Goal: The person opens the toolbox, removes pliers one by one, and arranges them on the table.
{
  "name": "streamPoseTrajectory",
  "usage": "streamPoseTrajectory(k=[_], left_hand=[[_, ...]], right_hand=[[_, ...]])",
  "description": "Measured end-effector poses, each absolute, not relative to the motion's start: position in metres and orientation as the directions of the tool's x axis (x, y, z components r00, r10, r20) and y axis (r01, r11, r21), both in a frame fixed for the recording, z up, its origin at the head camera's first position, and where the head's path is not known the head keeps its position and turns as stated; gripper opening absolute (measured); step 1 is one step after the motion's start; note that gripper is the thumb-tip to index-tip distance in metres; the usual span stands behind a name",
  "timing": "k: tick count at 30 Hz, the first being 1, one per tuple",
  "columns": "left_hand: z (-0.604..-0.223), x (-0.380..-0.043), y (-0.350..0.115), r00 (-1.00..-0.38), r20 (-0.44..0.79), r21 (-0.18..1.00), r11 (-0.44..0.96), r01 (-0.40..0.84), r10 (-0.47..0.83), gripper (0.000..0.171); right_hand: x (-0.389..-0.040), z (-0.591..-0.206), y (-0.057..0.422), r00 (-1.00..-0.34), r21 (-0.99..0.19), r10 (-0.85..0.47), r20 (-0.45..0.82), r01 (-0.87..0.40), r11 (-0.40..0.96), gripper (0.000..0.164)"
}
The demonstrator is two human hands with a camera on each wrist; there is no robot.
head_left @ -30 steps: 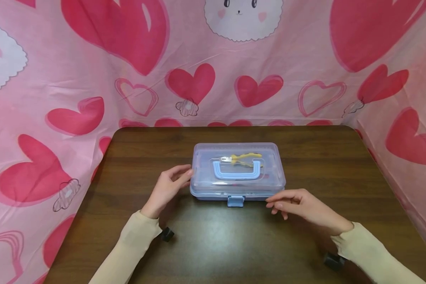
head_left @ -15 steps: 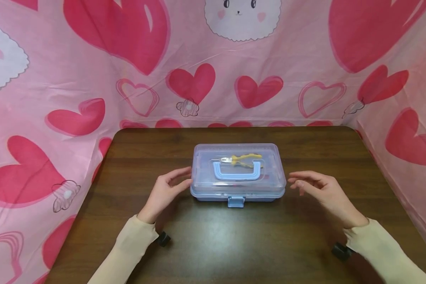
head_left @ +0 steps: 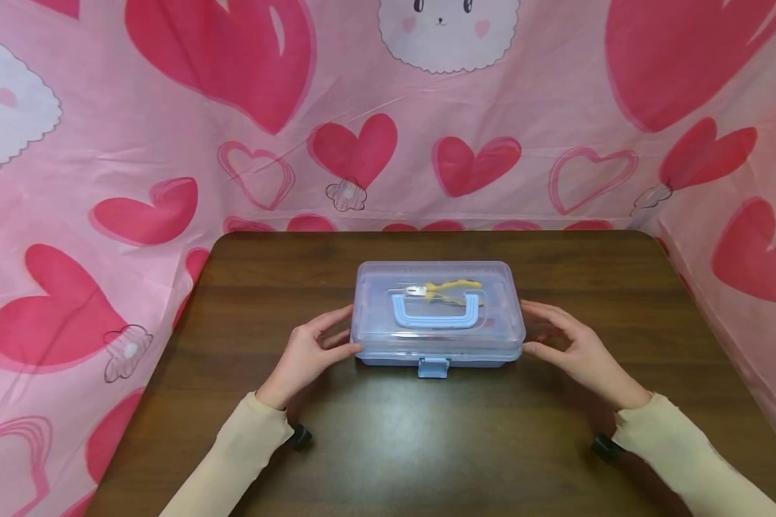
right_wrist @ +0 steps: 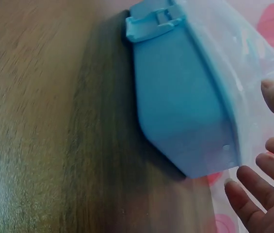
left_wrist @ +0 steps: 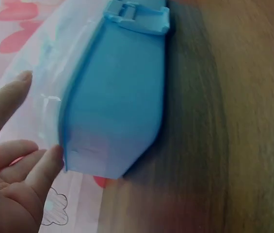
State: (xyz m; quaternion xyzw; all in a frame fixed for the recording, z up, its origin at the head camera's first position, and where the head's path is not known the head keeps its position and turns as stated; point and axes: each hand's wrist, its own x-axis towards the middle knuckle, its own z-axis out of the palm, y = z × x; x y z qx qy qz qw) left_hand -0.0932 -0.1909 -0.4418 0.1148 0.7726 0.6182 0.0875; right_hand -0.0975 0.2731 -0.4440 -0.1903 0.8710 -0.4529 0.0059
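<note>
Flanking the clear-lidded box in the head view, the left hand and right hand stood at its two short ends, while it sat flat on the far half of the table. The latch jutted from the front, seemingly unfastened, so a lift by the lid alone might have parted it from the base and jolted the yellow-handled pliers; whether those lay under the lid or on it, I could not tell. Against half a second earlier, the right hand had come in to its end, the left thumb had dropped to the near corner, and the box had not noticeably moved.

From the left wrist, the fingers were slightly bent, thumb apart, pinching nothing; one tip seemed to meet the lid's rim, a slight contact that could have slipped.

From the right wrist, the fingers were spread, their tips just beside the end; contact was unclear, and uneven pressure could have swivelled the box.
</note>
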Motion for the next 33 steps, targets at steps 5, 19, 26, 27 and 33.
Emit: streamPoseTrajectory(k=[5, 19, 26, 27, 33], left_hand=[[-0.443, -0.097, -0.19, -0.942, 0.06, 0.944, 0.288, 0.161, 0.33, 0.081], [-0.447, -0.093, -0.192, -0.906, 0.073, 0.926, 0.309, 0.217, 0.416, 0.094], [-0.444, -0.092, -0.189, -0.904, 0.124, 0.924, 0.285, 0.256, 0.41, 0.095], [-0.444, -0.092, -0.189, -0.906, 0.123, 0.925, 0.284, 0.253, 0.405, 0.094], [-0.439, -0.092, -0.19, -0.927, 0.086, 0.941, 0.275, 0.195, 0.364, 0.085]], right_hand=[[-0.098, -0.448, 0.271, -0.905, -0.721, -0.387, 0.176, -0.386, 0.576, 0.079], [-0.095, -0.46, 0.269, -0.868, -0.691, -0.427, 0.254, -0.472, 0.547, 0.089], [-0.095, -0.46, 0.266, -0.873, -0.697, -0.405, 0.27, -0.468, 0.543, 0.087], [-0.094, -0.46, 0.265, -0.873, -0.697, -0.402, 0.276, -0.47, 0.542, 0.086], [-0.095, -0.455, 0.264, -0.862, -0.672, -0.367, 0.349, -0.503, 0.543, 0.082]])
